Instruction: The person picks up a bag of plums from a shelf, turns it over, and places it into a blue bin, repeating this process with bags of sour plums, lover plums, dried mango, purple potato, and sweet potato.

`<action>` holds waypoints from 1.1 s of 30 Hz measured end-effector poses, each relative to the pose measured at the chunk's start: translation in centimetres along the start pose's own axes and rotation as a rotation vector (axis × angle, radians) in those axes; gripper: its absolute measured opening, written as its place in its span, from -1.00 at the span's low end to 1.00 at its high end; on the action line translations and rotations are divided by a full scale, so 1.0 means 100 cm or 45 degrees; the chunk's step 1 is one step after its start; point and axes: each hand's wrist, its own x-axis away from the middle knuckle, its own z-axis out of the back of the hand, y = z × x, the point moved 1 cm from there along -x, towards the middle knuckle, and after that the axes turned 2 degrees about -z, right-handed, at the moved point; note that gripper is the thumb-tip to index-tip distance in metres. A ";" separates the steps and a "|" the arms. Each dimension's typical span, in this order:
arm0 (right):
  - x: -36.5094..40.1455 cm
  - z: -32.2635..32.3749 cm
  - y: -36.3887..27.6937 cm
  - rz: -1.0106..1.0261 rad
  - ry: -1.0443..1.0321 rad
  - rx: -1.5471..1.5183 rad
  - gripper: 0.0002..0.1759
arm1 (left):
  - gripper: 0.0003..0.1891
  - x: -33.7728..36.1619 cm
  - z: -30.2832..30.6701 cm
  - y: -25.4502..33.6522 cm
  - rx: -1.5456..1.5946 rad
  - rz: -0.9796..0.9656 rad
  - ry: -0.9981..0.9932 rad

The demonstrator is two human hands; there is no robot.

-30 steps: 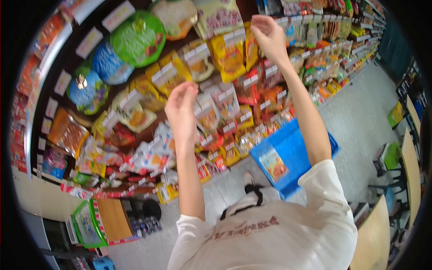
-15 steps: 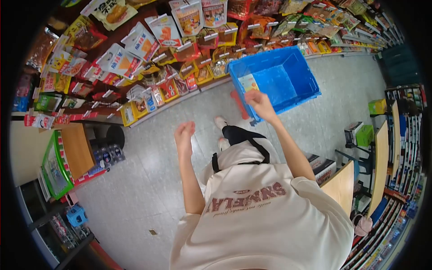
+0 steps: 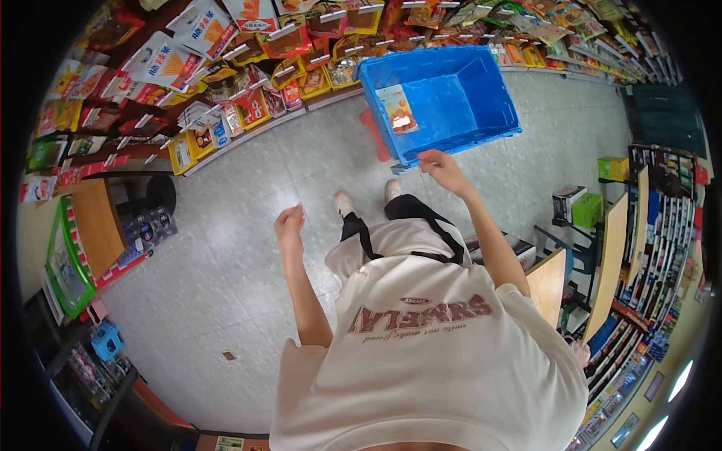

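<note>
My left hand [image 3: 289, 228] hangs over the floor in front of me with its fingers loosely curled and nothing in them. Close to the near edge of a blue plastic crate [image 3: 472, 143] is my right hand [image 3: 444, 173], its fingers bent together, also with nothing visible in it. Inside the crate, against its left wall, a snack packet [image 3: 397, 109] stands propped, pale with an orange picture. A red base [image 3: 374, 135] shows under the crate's left side.
Racks of hanging snack bags [image 3: 162, 62] run along the far side. Wooden boards [image 3: 608, 267] and packed shelves [image 3: 658, 248] stand at the right, with a green box [image 3: 587, 210] near them. A green-framed case [image 3: 69, 259] is at the left.
My view has shifted and the crate sits higher and slightly left in it. My right hand has gone from over the crate to its near edge. Both feet now stand side by side.
</note>
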 end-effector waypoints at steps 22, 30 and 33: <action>-0.356 0.024 0.264 -0.444 0.071 0.364 -0.25 | -0.86 0.022 -0.341 -0.099 -0.529 -0.141 0.154; -0.373 0.001 0.291 -0.457 0.114 0.276 -0.28 | -0.89 0.026 -0.330 -0.141 -0.472 -0.017 0.456; -0.371 0.009 0.282 -0.436 -0.009 0.112 -0.34 | -0.88 0.028 -0.330 -0.142 -0.434 -0.003 0.475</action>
